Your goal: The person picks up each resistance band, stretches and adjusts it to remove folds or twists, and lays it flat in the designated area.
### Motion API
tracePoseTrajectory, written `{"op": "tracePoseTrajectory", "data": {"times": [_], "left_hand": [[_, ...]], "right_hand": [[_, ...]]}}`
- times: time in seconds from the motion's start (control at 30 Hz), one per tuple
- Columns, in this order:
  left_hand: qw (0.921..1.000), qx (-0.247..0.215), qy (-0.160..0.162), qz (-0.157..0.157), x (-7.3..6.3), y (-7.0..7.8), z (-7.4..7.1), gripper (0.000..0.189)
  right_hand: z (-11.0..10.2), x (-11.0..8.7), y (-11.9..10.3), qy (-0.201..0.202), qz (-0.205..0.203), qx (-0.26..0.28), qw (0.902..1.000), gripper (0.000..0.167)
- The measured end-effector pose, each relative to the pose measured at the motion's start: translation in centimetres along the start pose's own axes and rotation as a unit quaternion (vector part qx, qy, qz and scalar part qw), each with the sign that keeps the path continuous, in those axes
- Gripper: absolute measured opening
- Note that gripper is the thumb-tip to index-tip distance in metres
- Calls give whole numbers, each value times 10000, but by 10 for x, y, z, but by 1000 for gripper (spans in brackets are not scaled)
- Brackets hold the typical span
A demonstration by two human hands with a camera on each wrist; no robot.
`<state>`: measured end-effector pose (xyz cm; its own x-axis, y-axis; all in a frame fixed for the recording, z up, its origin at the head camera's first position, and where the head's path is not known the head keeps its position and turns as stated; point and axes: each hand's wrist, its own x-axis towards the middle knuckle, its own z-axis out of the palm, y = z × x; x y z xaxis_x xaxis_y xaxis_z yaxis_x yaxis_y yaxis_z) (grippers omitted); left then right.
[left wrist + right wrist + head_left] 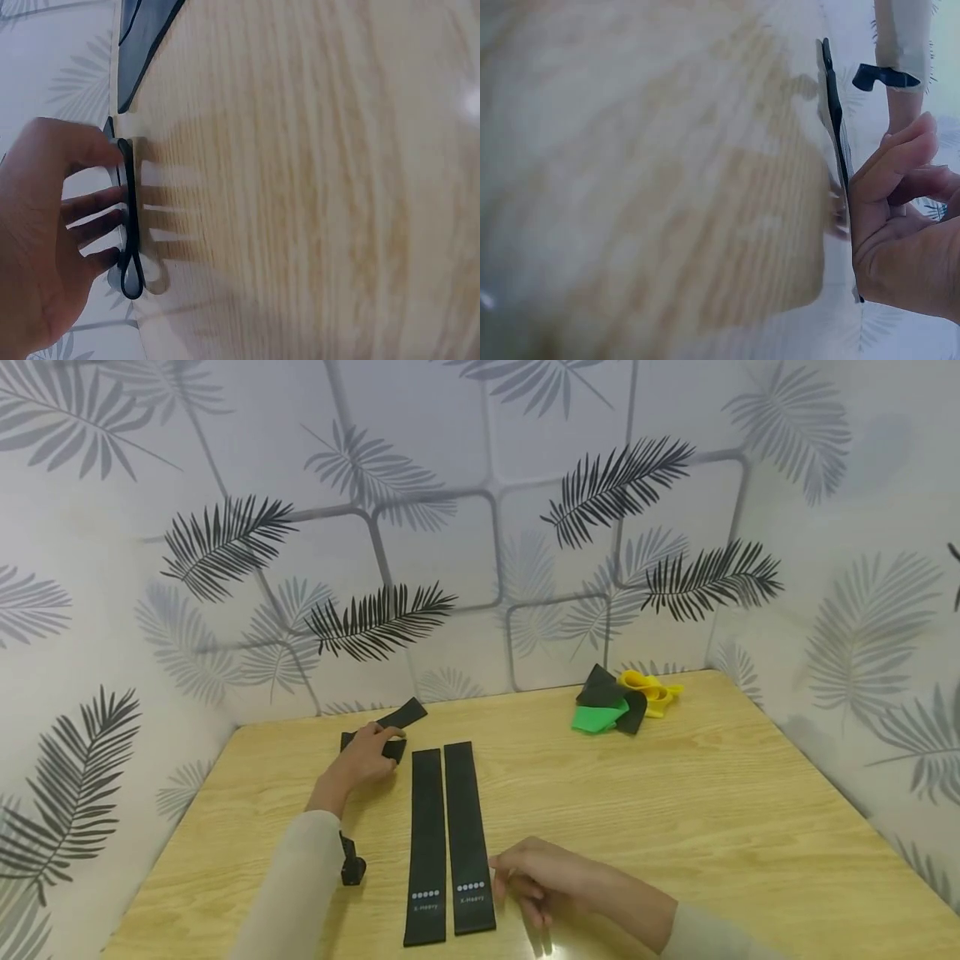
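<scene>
Two flat black resistance bands marked "X-Heavy" lie side by side in the head view, the left band (pixel 428 835) and the right band (pixel 467 827). Beyond their far ends, my left hand (pixel 365 756) grips a folded black resistance band (pixel 130 217) with thumb and fingertips; the palm stays off it. Another black strip (pixel 405 713) slants out behind that hand, and the hand hides how the two pieces relate. My right hand (pixel 551 872) is at the near end of the right band, its fingers loosely bent and one fingertip by the band's edge, holding nothing.
A heap of bands sits at the back right of the wooden table (pixel 675 810): a green band (pixel 596 718), a black band (pixel 602 689) and a yellow band (pixel 654 693). A leaf-patterned wall covering (pixel 450 552) closes the back. A black wrist mount (pixel 351 864) juts from the left sleeve.
</scene>
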<state>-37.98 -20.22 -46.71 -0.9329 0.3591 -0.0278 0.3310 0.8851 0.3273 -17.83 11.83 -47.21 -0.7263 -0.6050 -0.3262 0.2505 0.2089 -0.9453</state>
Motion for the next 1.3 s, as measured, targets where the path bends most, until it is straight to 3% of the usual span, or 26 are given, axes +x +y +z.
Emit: {"op": "tracePoseTrajectory", "data": {"times": [0.27,0.37,0.47,0.53,0.63,0.73,0.83,1.0,1.3], "left_hand": [[9996,204,166,109,-2,3,1,22],[9982,269,533,97,-4,2,-1,19],[9931,-9,1163,-125,-7,2,-9,21],[9854,-386,1621,-334,-8,4,-18,20],[9677,-1173,2148,-599,-8,12,-39,19],[9494,-1860,2400,-801,-8,21,-60,23],[9312,-2461,2531,-908,-10,26,-77,32],[9059,-3207,2596,-954,-13,30,-92,38],[8736,-4143,2450,-720,-18,53,-115,43]], "right_hand": [[-6,0,-3,263,-170,135,9994,42],[-7,1,-4,303,-218,102,9993,43],[-10,1,-7,386,-267,31,9989,44],[-13,1,-8,481,-290,30,9984,43],[-16,3,-12,621,-345,96,9974,40],[-19,5,-17,707,-416,153,9965,37],[-20,8,-23,753,-469,201,9959,33],[-21,12,-33,821,-545,365,9945,33],[-24,26,-47,995,-858,450,9903,35]]}}
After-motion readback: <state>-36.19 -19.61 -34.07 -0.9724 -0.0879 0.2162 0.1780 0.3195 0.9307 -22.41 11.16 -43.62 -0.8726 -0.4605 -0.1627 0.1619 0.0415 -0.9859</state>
